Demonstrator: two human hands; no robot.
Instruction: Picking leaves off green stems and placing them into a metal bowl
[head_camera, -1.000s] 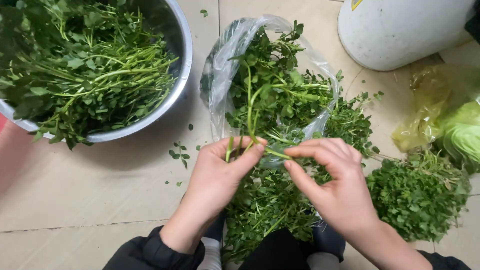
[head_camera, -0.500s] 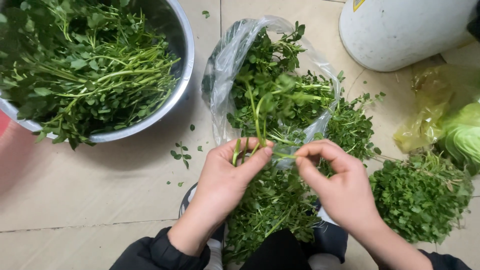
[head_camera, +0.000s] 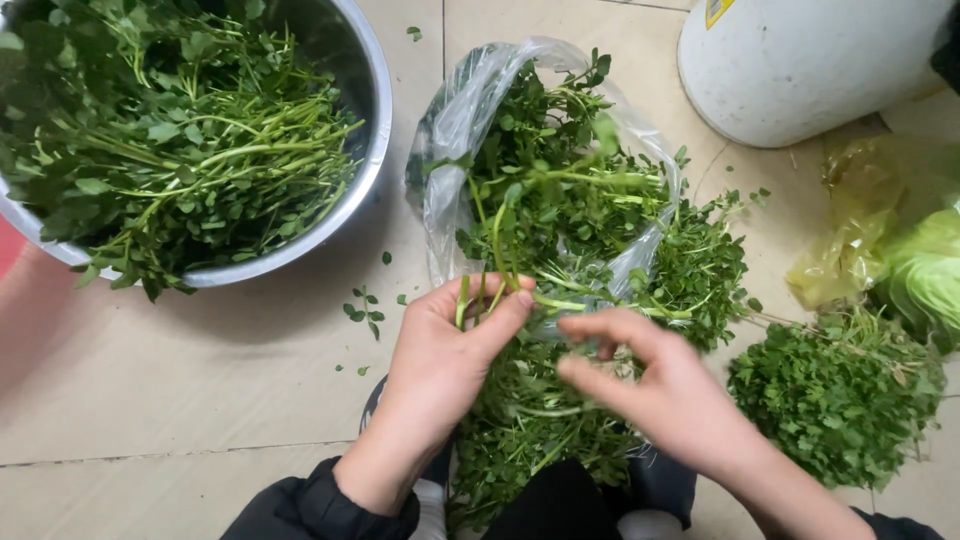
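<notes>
A: Stems (head_camera: 497, 262) of leafy greens, centre of frame, pinched upright between thumb and forefinger of the left hand (head_camera: 447, 350). Grip closed on a small bunch, leaves up, cut ends down in the palm.

B: Why upright?

A: My guess: keeps the stalks aligned so they can be worked one at a time. The bunch rises straight out of the clear plastic bag (head_camera: 470, 130), which lies open on the floor, mouth toward the person, so greens come to hand with a short reach.

B: Right hand?

A: Right hand (head_camera: 655, 385), lower centre-right, blurred. Fingers half curled, forefinger and thumb pointing left toward the stems, not touching them. Whether it holds a bit of stalk, cannot tell.

B: Surroundings?

A: Metal bowl (head_camera: 372, 150), upper left, piled with long-stemmed greens all lying roughly one way; looks like a sorted heap. Loose pile of short leafy bits (head_camera: 835, 400) on the floor, lower right, kept apart from the bowl. Stray leaves (head_camera: 362, 308) between bowl and hand. White bucket (head_camera: 800, 70) upper right; yellowish bag (head_camera: 890, 230) with a pale green vegetable at right edge. Tiled floor (head_camera: 150, 400) carries everything.
</notes>
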